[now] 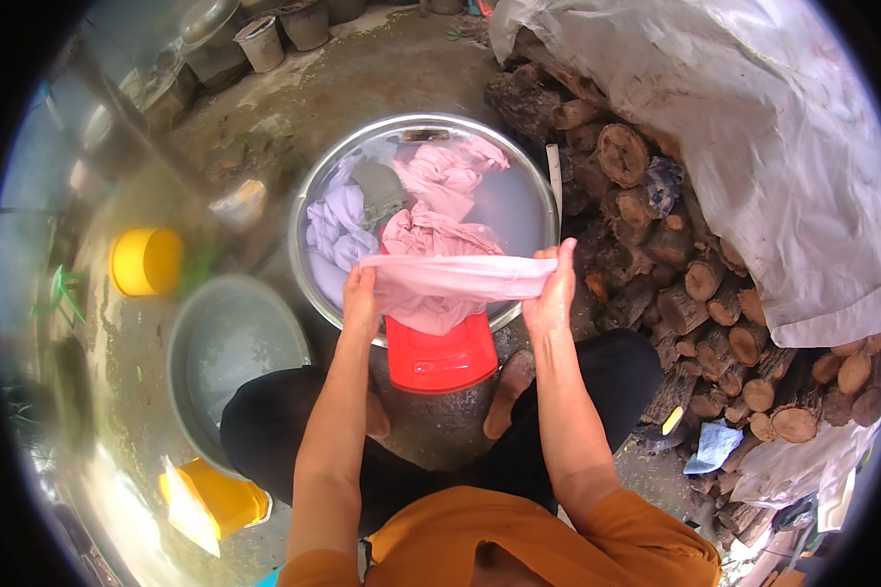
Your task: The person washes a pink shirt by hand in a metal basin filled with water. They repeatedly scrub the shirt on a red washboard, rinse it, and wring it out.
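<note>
A pink cloth (459, 277) is stretched sideways between my hands. My left hand (362, 297) grips its left end and my right hand (550, 293) its right end. Part of the pink fabric hangs over a red plastic washboard (442, 359), whose upper part is hidden. The board leans in a round metal basin (316, 172) of cloudy water. More pink fabric (440, 176) lies in the basin, with lavender cloth (338, 220) at the left and a grey-green cloth (378, 187) between them.
A grey tub (183, 367) holding water stands left of my knee. Near it are a yellow bucket (147, 262) and a yellow container (224, 499). Stacked firewood (675, 308), partly under plastic sheeting (763, 147), fills the right side. Several pots (260, 44) stand at the back left.
</note>
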